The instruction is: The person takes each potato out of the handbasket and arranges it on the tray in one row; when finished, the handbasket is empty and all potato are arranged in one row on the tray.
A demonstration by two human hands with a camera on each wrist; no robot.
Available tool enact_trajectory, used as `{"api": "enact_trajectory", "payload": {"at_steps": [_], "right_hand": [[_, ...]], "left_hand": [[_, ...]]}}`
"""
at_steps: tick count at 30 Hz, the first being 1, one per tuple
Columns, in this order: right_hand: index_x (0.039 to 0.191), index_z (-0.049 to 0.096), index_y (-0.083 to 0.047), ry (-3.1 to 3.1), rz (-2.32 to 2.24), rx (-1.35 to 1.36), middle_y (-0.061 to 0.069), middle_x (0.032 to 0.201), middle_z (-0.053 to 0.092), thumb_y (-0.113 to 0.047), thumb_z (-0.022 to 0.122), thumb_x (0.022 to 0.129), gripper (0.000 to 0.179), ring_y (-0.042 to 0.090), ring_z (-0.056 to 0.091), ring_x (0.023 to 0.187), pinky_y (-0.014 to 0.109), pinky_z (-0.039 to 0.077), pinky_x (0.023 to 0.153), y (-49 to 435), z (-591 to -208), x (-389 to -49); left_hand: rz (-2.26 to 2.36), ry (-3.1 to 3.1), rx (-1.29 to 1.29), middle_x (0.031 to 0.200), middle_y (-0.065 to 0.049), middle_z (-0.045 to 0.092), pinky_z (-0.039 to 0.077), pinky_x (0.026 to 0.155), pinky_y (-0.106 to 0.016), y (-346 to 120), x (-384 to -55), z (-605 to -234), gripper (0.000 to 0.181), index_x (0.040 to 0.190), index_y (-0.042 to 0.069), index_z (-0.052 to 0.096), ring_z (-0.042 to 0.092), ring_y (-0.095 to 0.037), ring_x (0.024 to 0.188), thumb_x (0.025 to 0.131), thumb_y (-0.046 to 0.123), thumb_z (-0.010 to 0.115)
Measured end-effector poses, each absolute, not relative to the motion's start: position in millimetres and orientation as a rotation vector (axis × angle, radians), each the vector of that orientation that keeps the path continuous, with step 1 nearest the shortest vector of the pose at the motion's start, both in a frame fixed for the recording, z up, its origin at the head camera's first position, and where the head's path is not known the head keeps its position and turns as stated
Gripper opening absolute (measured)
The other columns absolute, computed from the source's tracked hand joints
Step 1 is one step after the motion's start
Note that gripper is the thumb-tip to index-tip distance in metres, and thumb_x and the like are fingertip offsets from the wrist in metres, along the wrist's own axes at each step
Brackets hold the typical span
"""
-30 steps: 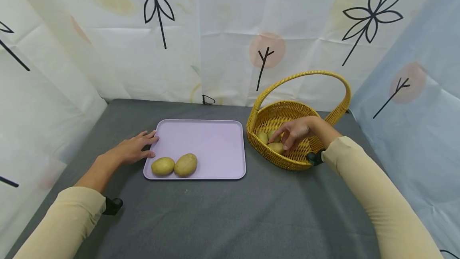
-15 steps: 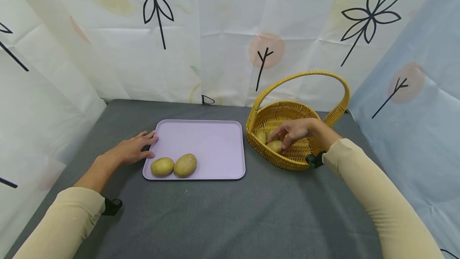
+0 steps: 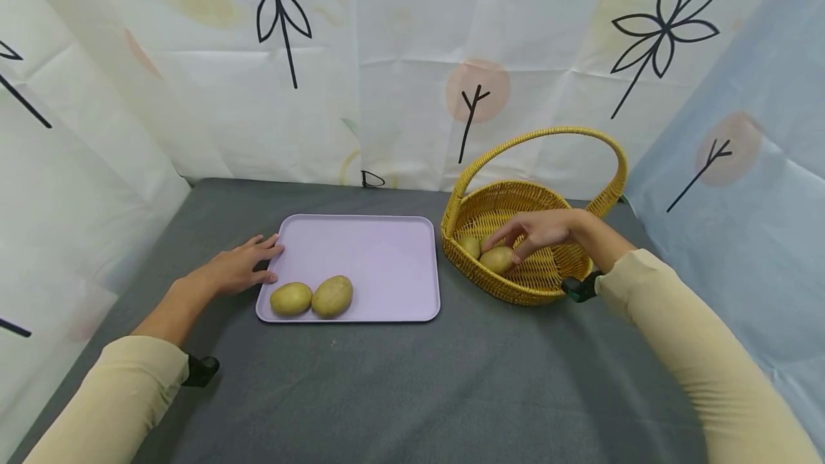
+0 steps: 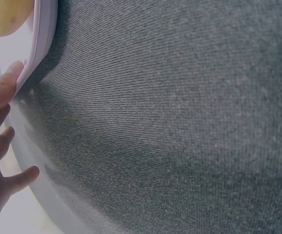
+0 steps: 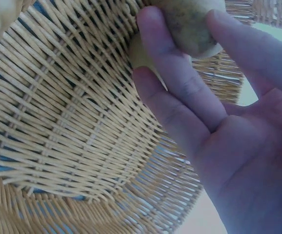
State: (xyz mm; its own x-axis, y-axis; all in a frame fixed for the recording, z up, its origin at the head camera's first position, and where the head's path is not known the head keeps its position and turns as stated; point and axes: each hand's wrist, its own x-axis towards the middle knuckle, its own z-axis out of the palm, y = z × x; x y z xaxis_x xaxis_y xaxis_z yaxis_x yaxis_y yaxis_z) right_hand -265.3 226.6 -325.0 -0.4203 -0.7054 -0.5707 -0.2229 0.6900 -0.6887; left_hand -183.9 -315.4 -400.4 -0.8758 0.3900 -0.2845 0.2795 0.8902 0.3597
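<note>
My right hand [image 3: 540, 229] reaches into the yellow wicker basket [image 3: 525, 296] and pinches a potato [image 3: 498, 261] between thumb and fingers. In the right wrist view that potato [image 5: 192, 29] sits between the thumb and fingertips, its upper part cut off by the frame. Another potato [image 3: 470, 246] lies at the basket's left side, and one more is partly hidden behind the fingers. Spread fingers of my left hand [image 3: 235, 267] rest on the left edge of the lilac tray [image 3: 380, 263]. Two potatoes lie side by side at its near left: a smaller one [image 3: 291, 299] and a larger one [image 3: 332, 296].
A tall handle [image 3: 554, 131] arches over the basket, beyond the right hand. Dark grey cloth [image 3: 387, 392] covers the table. Patterned white sheeting [image 3: 399, 34] hangs at the back and on both sides.
My right hand has tightened on the potato in the basket and shifted slightly right and up with it. The left hand and the tray stay where they were.
</note>
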Motion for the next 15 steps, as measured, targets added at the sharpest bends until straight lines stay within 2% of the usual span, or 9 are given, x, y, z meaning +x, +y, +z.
{"api": "enact_trajectory", "payload": {"at_steps": [4,11,15], "right_hand": [[0.143,0.055,-0.008,1.993,-0.657,-0.765,0.007,0.148,0.050,-0.004,0.065,0.093,0.051,0.028,0.047,0.127,0.039,0.044,0.101,228,-314,-261],[0.142,0.055,-0.006,1.979,-0.723,-0.809,0.009,0.141,0.056,-0.002,0.065,0.094,0.049,0.031,0.051,0.117,0.039,0.051,0.088,232,-299,-255],[0.141,0.057,-0.008,1.962,-0.772,-0.843,0.009,0.138,0.057,-0.003,0.067,0.093,0.048,0.030,0.049,0.116,0.037,0.052,0.089,231,-293,-253]], "left_hand": [[0.449,2.710,0.490,0.158,-0.029,0.023,0.021,0.098,-0.080,-315,-184,-401,0.069,0.149,-0.003,0.040,0.017,-0.056,0.142,0.094,0.028,0.068],[0.443,2.710,0.503,0.158,-0.029,0.023,0.021,0.099,-0.080,-315,-183,-401,0.068,0.149,-0.003,0.039,0.017,-0.055,0.143,0.095,0.028,0.067],[0.438,2.708,0.507,0.158,-0.029,0.024,0.021,0.098,-0.080,-315,-183,-400,0.069,0.149,-0.003,0.039,0.018,-0.055,0.142,0.095,0.029,0.066]]}}
